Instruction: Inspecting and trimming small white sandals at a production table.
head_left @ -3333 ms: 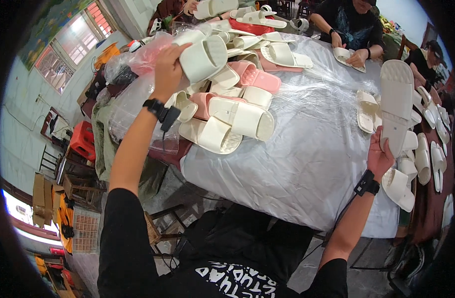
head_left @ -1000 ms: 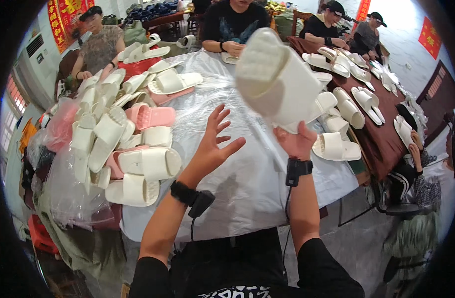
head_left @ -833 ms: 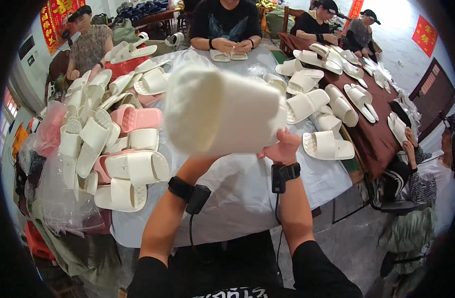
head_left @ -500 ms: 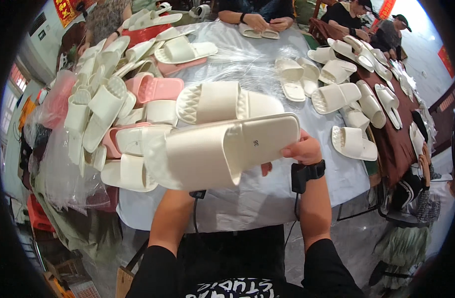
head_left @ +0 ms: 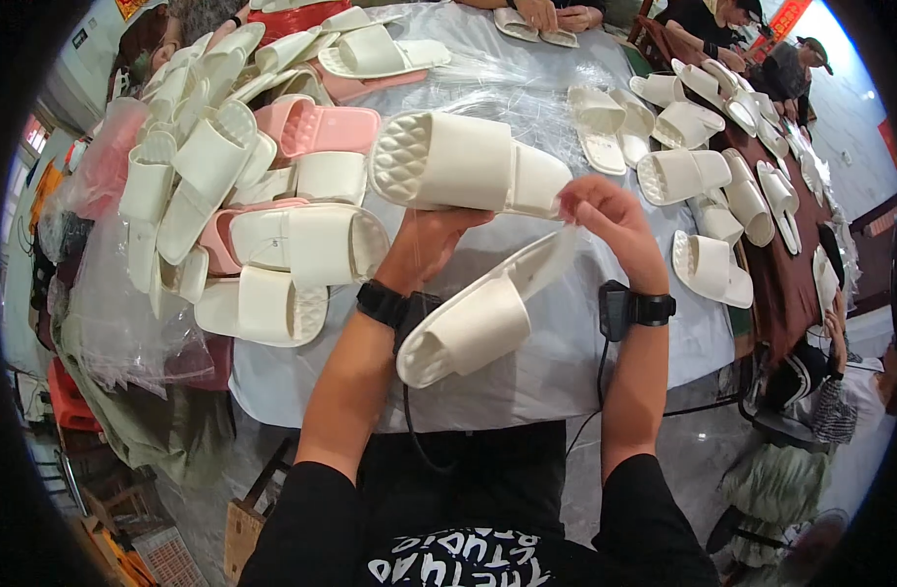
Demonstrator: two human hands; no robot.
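1. Cream-white foam slide sandal, upper slipper [head_left: 468, 161], held sole-up just above mid-frame, quilted diamond tread at its left end, broad smooth strap band across the middle.
2. Lower slipper [head_left: 483, 318] of the same cream colour, slanting from centre frame down toward lower left, open toe end facing the camera, wide strap arching over a hollow footbed.
3. Left hand [head_left: 424, 245] at centre frame, fingers curled up under the upper slipper, clamped on its underside; black wristband below the palm.
4. Right hand [head_left: 610, 220] right of centre, fingertips pinched together on the right end of the upper slipper, close to the raised heel of the lower slipper; cannot tell whether touching that heel as well. Black watch-like device on the wrist.
5. Surface [head_left: 585, 362] under clear plastic sheeting, pale grey, filling the middle of the frame beneath both slippers.
6. Heap of white slippers [head_left: 204, 176] in the upper left, stacked and overlapping, with a pink slipper [head_left: 321, 127] lying among them.
7. More white slippers [head_left: 703, 176] in loose rows at upper right, well apart from the held pair.
8. Other people's hands [head_left: 546, 12] at the top edge, resting on the far side of the surface.
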